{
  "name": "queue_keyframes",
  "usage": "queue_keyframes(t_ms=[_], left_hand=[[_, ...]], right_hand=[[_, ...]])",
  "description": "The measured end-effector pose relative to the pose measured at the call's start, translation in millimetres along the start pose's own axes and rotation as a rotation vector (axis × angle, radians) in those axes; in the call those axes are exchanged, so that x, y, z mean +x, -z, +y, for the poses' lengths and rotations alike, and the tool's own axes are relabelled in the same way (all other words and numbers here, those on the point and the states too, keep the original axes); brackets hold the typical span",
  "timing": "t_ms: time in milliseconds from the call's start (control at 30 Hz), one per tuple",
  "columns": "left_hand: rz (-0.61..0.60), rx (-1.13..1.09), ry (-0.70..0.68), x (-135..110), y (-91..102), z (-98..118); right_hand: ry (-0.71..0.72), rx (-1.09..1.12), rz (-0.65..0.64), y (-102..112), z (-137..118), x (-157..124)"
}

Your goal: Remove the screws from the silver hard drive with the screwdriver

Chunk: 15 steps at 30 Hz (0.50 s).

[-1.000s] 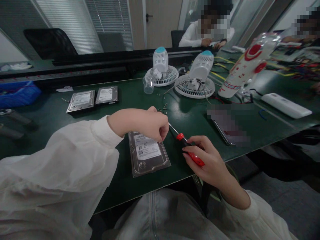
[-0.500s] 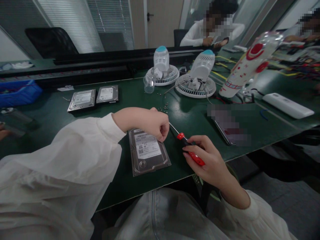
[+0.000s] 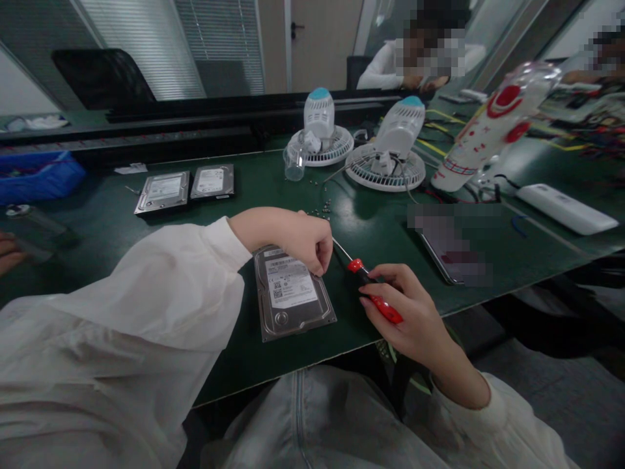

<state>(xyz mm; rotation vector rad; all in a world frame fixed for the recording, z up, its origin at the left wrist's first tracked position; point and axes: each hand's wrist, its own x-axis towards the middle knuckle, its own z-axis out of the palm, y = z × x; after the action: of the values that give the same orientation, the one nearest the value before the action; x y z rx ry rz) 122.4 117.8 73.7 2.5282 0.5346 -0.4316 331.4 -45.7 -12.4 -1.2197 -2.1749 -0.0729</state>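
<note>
A hard drive (image 3: 288, 293) lies label up on the green table in front of me. Over its far right corner is my left hand (image 3: 310, 244), its fingers closed near the screwdriver's tip; whatever they pinch is hidden behind the hand. My right hand (image 3: 405, 306) grips a screwdriver (image 3: 357, 266) by its red and black handle, the metal shaft slanting up and left to the left hand's fingers. Several small screws (image 3: 325, 207) are scattered just beyond the left hand.
Two more hard drives (image 3: 163, 191) lie at the back left, near a blue bin (image 3: 39, 177). White fans (image 3: 385, 166) and a clear plastic cup (image 3: 294, 163) stand behind. To the right are a phone (image 3: 442, 251), a white bottle (image 3: 483, 140) and a white power strip (image 3: 566, 208). Another person's hand (image 3: 10, 253) shows at far left.
The view has shifted slightly, moving the scene a little to the right. Both hands keep nearly the same pose over the drive. At far left, the other person's hand reaches further into view.
</note>
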Motion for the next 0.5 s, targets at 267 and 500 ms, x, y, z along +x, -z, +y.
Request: queue_keyframes(t_ms=[267,500], left_hand=[[0.021,0.013,-0.071,2.5,-2.5,-7.6],[0.06,0.012,-0.059,-3.4,-6.0,-1.3]], right_hand=[[0.004,-0.006,0.001,0.2,-0.1,-0.5],[0.004,0.0,0.008,-0.5,0.9,1.5]])
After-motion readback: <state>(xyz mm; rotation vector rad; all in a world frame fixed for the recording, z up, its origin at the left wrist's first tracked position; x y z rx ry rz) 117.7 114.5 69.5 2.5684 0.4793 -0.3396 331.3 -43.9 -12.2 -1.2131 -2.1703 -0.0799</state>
